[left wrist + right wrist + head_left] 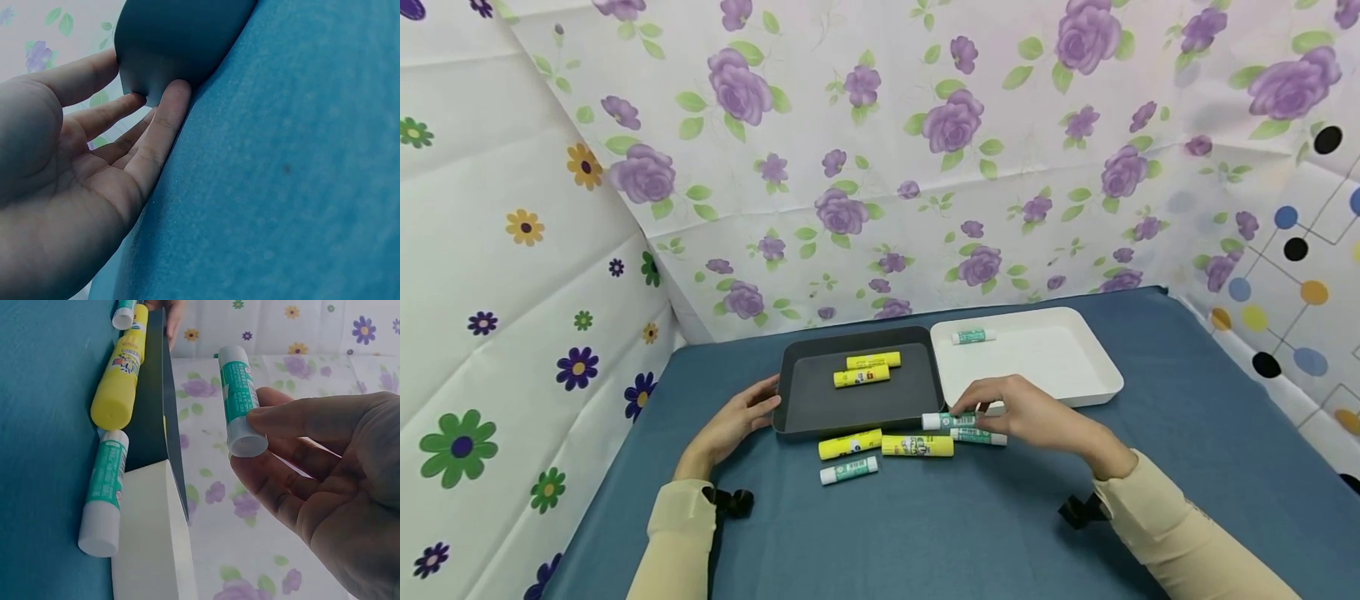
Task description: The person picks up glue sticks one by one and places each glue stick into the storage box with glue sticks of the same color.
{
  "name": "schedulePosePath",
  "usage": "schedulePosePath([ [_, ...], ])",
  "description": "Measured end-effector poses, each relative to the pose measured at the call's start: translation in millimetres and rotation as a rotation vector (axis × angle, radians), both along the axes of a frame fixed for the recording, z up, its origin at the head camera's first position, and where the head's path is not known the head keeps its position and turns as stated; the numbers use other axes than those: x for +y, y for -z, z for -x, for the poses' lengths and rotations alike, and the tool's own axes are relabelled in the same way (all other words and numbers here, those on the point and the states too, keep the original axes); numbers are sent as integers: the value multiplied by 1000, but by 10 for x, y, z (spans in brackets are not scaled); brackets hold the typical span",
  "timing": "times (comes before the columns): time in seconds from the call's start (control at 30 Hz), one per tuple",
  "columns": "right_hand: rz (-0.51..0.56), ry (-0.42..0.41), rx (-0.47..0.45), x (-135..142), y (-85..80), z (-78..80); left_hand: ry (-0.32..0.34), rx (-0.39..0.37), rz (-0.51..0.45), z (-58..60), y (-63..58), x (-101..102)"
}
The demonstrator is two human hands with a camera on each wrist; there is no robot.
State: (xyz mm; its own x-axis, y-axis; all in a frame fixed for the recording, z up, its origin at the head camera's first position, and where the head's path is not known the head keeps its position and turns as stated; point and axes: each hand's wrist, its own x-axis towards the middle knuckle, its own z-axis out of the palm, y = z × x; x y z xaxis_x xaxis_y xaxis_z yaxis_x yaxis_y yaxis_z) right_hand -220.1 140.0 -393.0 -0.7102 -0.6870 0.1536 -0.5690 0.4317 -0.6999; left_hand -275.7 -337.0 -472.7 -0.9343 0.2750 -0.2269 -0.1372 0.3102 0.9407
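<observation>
- Between the right hand's (312,469) thumb and fingers: a green glue stick (239,400), pinched near its flat white end and lifted off the counter (985,517), just in front of the seam between the two trays. Judged light, rigid and smooth-walled; likely to roll if laid on its side and to slip if pinched loosely. A hold across the middle of the barrel, thumb opposite fingers, looks the surest.
- Beside it on the counter: a second green stick (979,437) lying partly under the right hand in the head view, and a yellow stick (917,446) touching or nearly touching it end to end.
- Further left on the counter: another yellow stick (849,444) and a green stick (848,471), near each other and close to the dark tray's front wall.
- Dark tray (790,392): holds two yellow sticks (861,377) (873,360) lying roughly parallel, near but apart.
- Left hand (733,421): fingers straight, spread and pressed against the dark tray's left front corner (162,69); it grips nothing.
- White tray (1097,387): set just right of the dark tray, edges touching or nearly so; one green stick (973,336) lies at its far left corner.
- Surroundings: blue cloth covers the counter; flowered sheets (880,167) hang behind and at both sides.
</observation>
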Motion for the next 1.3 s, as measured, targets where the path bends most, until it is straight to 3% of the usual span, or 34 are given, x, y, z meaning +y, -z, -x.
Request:
schedulePosePath([
  [0.1,15,16,-15,42,-16,5,3,-4,-5,13,-14,11],
  [0.37,-8,36,101,205,-133,136,-1,-4,2,8,-35,24],
  [0.73,-81,108,173,521,-338,457,5,2,-8,15,10,11],
  [1.3,-174,170,35,817,-418,894,5,19,-9,8,7,9],
])
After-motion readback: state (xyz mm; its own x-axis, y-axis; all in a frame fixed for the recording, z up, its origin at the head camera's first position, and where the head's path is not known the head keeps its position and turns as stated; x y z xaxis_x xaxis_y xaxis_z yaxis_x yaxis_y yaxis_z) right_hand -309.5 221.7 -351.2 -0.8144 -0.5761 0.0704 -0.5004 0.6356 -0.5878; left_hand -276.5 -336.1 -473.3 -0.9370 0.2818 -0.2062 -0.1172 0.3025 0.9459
